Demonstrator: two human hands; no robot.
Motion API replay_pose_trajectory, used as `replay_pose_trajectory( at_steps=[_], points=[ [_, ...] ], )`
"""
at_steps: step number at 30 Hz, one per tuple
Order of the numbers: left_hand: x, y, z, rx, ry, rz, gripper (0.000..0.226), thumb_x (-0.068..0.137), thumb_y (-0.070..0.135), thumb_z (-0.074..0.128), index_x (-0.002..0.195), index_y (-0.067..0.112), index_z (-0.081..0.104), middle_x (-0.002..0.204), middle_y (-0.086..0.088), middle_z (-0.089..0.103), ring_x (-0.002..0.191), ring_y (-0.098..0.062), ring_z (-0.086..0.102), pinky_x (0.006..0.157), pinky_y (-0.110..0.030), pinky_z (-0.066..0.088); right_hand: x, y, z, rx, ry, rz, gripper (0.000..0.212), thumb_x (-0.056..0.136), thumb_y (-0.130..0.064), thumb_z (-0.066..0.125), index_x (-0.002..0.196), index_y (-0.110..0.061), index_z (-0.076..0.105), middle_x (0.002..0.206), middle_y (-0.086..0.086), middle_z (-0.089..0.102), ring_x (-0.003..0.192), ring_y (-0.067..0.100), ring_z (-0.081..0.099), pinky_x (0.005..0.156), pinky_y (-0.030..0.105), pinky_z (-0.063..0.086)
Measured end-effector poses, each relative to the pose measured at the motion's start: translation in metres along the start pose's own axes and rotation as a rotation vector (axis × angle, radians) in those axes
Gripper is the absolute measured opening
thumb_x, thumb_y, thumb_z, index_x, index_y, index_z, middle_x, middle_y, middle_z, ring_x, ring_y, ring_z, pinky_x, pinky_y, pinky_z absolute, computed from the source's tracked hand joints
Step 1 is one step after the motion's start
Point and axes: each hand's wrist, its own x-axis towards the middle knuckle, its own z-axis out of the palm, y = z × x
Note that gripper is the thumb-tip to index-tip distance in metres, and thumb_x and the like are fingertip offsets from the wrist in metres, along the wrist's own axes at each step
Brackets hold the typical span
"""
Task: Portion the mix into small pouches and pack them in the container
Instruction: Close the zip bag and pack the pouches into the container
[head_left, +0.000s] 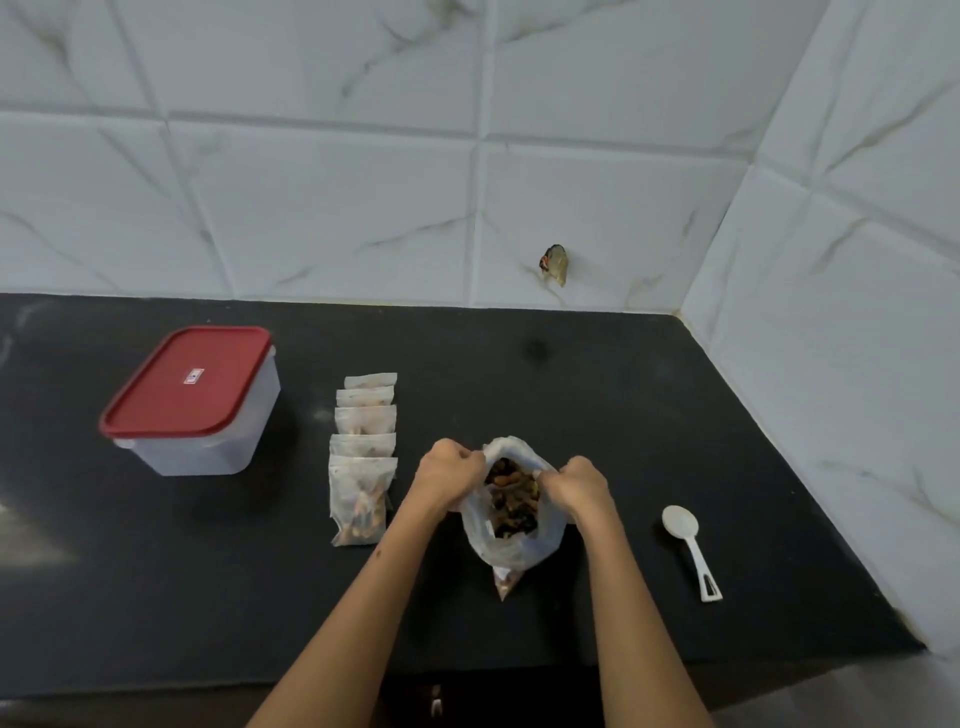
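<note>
A clear plastic bag of dark mix (511, 519) stands on the black counter (623, 415) in front of me, its mouth held wide. My left hand (449, 470) grips the left rim of the bag and my right hand (579, 486) grips the right rim. To the left lies a row of several small filled pouches (363, 457), overlapping one another. Further left stands a translucent container (200, 410) with a red lid on it. A white plastic spoon (688, 545) lies on the counter to the right of the bag.
White marble-look tiles form the back wall and the right side wall, meeting at a corner (680, 312). A small brownish object (555, 264) sticks to the back wall. The counter's front edge runs under my forearms.
</note>
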Motion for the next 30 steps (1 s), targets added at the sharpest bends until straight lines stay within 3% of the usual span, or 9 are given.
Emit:
replay_pose_trajectory(
  at_steps=[3, 6, 12, 16, 18, 21, 25, 27, 30],
  points=[
    [0.0, -0.002, -0.006, -0.096, -0.05, -0.039, 0.021, 0.086, 0.014, 0.049, 0.082, 0.003, 0.066, 0.086, -0.018, 0.068, 0.084, -0.033, 0.07, 0.069, -0.045, 0.061, 0.001, -0.002, 0.002, -0.032, 0.042, 0.013, 0.022, 0.092, -0.026, 0.058, 0.103, -0.007, 0.058, 0.098, 0.007, 0.059, 0.091, 0.024, 0.06, 0.073, 0.034, 0.053],
    [0.004, -0.003, -0.01, -0.159, -0.083, -0.06, 0.015, 0.086, 0.008, 0.057, 0.088, 0.001, 0.07, 0.095, -0.016, 0.07, 0.083, -0.027, 0.071, 0.06, -0.035, 0.061, 0.0, -0.005, 0.003, -0.069, 0.136, -0.013, 0.016, 0.088, -0.025, 0.061, 0.094, -0.011, 0.068, 0.091, 0.006, 0.065, 0.078, 0.02, 0.06, 0.054, 0.026, 0.043],
    [0.013, -0.002, -0.004, 0.069, 0.084, 0.056, 0.023, 0.073, 0.004, 0.062, 0.06, 0.019, 0.051, 0.067, 0.0, 0.053, 0.061, -0.013, 0.052, 0.055, -0.028, 0.048, -0.012, -0.01, 0.011, -0.198, 0.415, -0.106, 0.007, 0.089, -0.012, 0.062, 0.096, -0.013, 0.062, 0.095, 0.004, 0.063, 0.088, 0.022, 0.062, 0.064, 0.029, 0.045],
    [0.011, -0.004, 0.001, 0.27, 0.259, 0.208, 0.008, 0.082, 0.013, 0.06, 0.077, 0.015, 0.065, 0.075, -0.001, 0.061, 0.066, -0.015, 0.058, 0.051, -0.023, 0.041, -0.013, -0.012, 0.011, -0.251, 0.484, -0.162, 0.016, 0.088, -0.009, 0.063, 0.103, -0.013, 0.059, 0.104, 0.006, 0.061, 0.093, 0.021, 0.059, 0.068, 0.027, 0.044],
    [0.013, -0.005, 0.004, 0.287, 0.269, 0.262, 0.006, 0.084, 0.017, 0.057, 0.082, 0.017, 0.063, 0.089, -0.003, 0.065, 0.076, -0.016, 0.06, 0.059, -0.025, 0.043, -0.014, -0.012, 0.008, -0.231, 0.411, -0.182, 0.026, 0.085, -0.014, 0.068, 0.109, -0.016, 0.058, 0.107, 0.004, 0.059, 0.095, 0.019, 0.058, 0.069, 0.026, 0.042],
    [0.014, -0.002, 0.001, 0.172, 0.139, 0.251, 0.006, 0.082, 0.027, 0.062, 0.08, 0.022, 0.059, 0.083, 0.003, 0.062, 0.075, -0.011, 0.059, 0.059, -0.022, 0.044, -0.017, -0.015, -0.009, 0.047, 0.101, -0.156, 0.026, 0.077, -0.034, 0.075, 0.097, -0.021, 0.064, 0.09, -0.005, 0.062, 0.083, 0.01, 0.058, 0.066, 0.024, 0.044],
    [0.016, 0.004, -0.009, 0.034, 0.04, 0.295, 0.013, 0.083, 0.027, 0.069, 0.073, 0.022, 0.062, 0.076, 0.008, 0.062, 0.075, -0.008, 0.061, 0.062, -0.02, 0.047, -0.011, -0.014, -0.031, 0.225, -0.124, -0.149, 0.03, 0.085, -0.035, 0.068, 0.11, -0.017, 0.069, 0.109, -0.001, 0.065, 0.104, 0.015, 0.057, 0.091, 0.034, 0.047],
    [0.016, 0.01, -0.009, 0.073, 0.039, 0.333, 0.014, 0.082, 0.021, 0.071, 0.072, 0.02, 0.061, 0.075, 0.008, 0.063, 0.07, -0.005, 0.06, 0.057, -0.017, 0.046, -0.009, -0.012, -0.031, 0.232, -0.025, -0.179, 0.017, 0.087, -0.022, 0.066, 0.103, -0.02, 0.071, 0.105, -0.002, 0.066, 0.101, 0.014, 0.059, 0.089, 0.032, 0.049],
    [0.012, 0.017, -0.001, 0.289, 0.172, 0.445, 0.013, 0.082, 0.014, 0.066, 0.073, 0.015, 0.056, 0.073, 0.003, 0.06, 0.065, -0.011, 0.059, 0.056, -0.025, 0.05, -0.012, -0.017, -0.014, 0.025, 0.371, -0.266, 0.007, 0.084, -0.021, 0.069, 0.09, -0.024, 0.072, 0.087, -0.008, 0.067, 0.082, 0.011, 0.063, 0.068, 0.027, 0.05]
  ],
)
